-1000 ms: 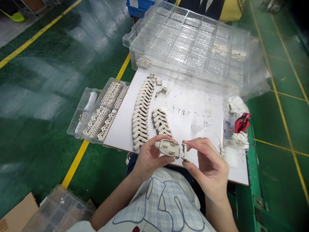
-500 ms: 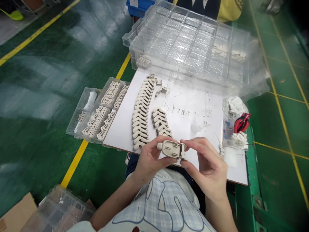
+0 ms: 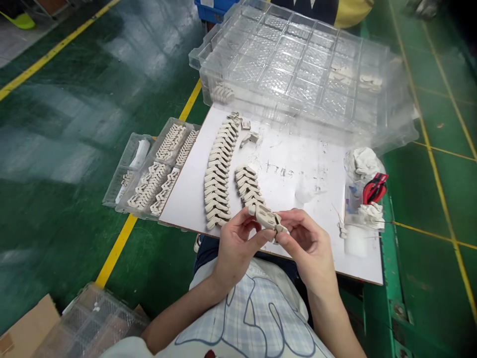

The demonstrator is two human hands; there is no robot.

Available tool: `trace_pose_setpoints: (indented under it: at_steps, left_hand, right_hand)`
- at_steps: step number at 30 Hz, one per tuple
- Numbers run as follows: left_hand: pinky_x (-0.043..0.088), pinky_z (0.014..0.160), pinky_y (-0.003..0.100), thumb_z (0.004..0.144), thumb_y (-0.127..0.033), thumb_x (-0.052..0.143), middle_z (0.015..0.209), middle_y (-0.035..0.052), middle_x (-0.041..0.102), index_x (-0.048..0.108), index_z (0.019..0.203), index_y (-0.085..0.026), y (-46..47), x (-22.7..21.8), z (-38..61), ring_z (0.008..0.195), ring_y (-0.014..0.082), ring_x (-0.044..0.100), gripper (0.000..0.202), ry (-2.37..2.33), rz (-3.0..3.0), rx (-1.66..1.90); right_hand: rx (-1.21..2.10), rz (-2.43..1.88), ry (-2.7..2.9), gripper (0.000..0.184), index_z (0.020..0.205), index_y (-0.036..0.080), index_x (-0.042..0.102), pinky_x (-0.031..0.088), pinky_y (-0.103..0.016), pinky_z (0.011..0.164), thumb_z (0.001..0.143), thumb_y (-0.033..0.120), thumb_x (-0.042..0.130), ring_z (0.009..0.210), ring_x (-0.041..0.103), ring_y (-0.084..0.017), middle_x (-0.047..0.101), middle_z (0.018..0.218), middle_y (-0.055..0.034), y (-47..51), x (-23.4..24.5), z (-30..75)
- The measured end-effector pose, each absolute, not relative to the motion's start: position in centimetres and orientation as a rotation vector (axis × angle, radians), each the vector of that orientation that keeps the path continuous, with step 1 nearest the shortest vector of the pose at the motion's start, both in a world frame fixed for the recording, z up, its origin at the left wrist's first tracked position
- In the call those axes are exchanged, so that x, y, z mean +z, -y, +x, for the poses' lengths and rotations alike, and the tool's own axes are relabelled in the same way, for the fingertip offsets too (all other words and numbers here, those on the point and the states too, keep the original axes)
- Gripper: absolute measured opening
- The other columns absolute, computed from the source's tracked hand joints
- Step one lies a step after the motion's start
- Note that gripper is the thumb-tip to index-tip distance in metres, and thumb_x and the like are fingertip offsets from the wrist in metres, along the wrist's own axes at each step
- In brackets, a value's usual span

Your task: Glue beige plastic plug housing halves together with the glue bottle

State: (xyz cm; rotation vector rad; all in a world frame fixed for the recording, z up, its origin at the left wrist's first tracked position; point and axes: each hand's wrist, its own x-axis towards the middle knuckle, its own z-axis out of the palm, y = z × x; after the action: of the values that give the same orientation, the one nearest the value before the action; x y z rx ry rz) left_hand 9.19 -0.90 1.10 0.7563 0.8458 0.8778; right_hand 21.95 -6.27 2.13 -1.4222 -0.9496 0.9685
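Note:
Between both hands, over the near edge of the white board, is a beige plastic part with a rounded end and a hollow, slotted face. My left hand pinches its left and lower side between thumb and fingers. At its right end my right hand grips with thumb and fingertips; a small piece there seems joined to it, but the joint is partly hidden. Just beyond the hands lies a short row of beige angled parts. A longer curved row of them lies to the left.
Stacked clear compartment trays stand on the board's far side. Smaller trays of beige parts adjoin its left edge. At right lie red-and-black pliers and crumpled white material. Two loose beige pieces sit near the long row.
The beige part has been tilted, its rounded end now raised to the upper left and its hollow face turned partly away. My right hand has come in closer to the left.

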Motion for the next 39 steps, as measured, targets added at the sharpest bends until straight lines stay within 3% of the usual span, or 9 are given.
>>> trace_pose_setpoints:
  at_steps: [5,10,17,21,26,31,39]
  left_hand:
    - [0.053,0.075,0.026,0.065,-0.041,0.090,0.080,0.0010,0.071,0.070,0.088,-0.019,0.5,1.0,9.4,0.076,0.0136,0.064,0.038,-0.839,0.717,0.882]
    - [0.052,0.075,0.027,0.066,-0.041,0.090,0.082,0.0013,0.070,0.069,0.091,-0.019,0.4,0.8,9.4,0.077,0.0144,0.062,0.039,-0.841,0.756,0.908]
    - [0.049,0.079,0.030,0.069,-0.054,0.084,0.091,0.0051,0.072,0.070,0.094,-0.019,1.0,0.4,9.3,0.081,0.0173,0.062,0.046,-0.872,0.783,0.844]
    - [0.047,0.079,0.029,0.065,-0.050,0.088,0.090,0.0013,0.067,0.065,0.099,-0.022,1.1,0.0,9.5,0.083,0.0160,0.059,0.050,-0.894,0.765,0.903]
    - [0.047,0.080,0.030,0.078,-0.047,0.080,0.089,0.0037,0.066,0.070,0.090,-0.020,1.2,-0.1,8.8,0.083,0.0171,0.058,0.030,-0.908,0.949,0.933]
    - [0.047,0.077,0.029,0.071,-0.040,0.087,0.085,0.0033,0.066,0.074,0.090,-0.021,0.6,0.0,7.6,0.082,0.0170,0.057,0.030,-0.847,1.005,0.865]
    - [0.054,0.070,0.026,0.073,-0.033,0.086,0.081,0.0037,0.066,0.080,0.085,-0.021,0.5,-0.1,6.9,0.076,0.0153,0.060,0.019,-0.732,1.177,0.970]
  right_hand:
    - [1.103,-1.423,0.843,0.024,0.103,0.025,0.074,0.057,-0.027,0.069,0.085,0.040,0.075,0.077,0.065,-0.016,0.069,0.081,-0.0012,6.3,1.6,22.2]
    - [1.118,-1.439,0.831,0.029,0.112,0.026,0.075,0.058,-0.030,0.071,0.089,0.043,0.070,0.088,0.069,-0.019,0.074,0.104,-0.0065,6.6,1.6,22.1]
    - [0.999,-1.474,0.796,0.024,0.105,0.027,0.076,0.060,-0.031,0.078,0.085,0.039,0.075,0.087,0.070,-0.019,0.074,0.093,-0.0037,6.7,2.0,21.2]
    - [1.080,-1.437,0.726,0.026,0.103,0.024,0.076,0.061,-0.030,0.073,0.082,0.038,0.079,0.082,0.071,-0.018,0.075,0.088,-0.0040,6.7,1.4,21.3]
    - [1.092,-1.412,0.676,0.024,0.108,0.027,0.074,0.059,-0.025,0.074,0.085,0.033,0.077,0.085,0.071,-0.016,0.076,0.092,-0.0027,7.0,1.2,21.2]
    - [0.940,-1.429,0.829,0.025,0.109,0.030,0.074,0.059,-0.027,0.081,0.085,0.028,0.077,0.089,0.070,-0.016,0.074,0.097,-0.0016,7.2,2.1,20.8]
    - [0.888,-1.437,0.969,0.026,0.112,0.034,0.073,0.054,-0.021,0.084,0.088,0.026,0.074,0.094,0.065,-0.013,0.069,0.097,0.0007,7.6,2.9,21.0]
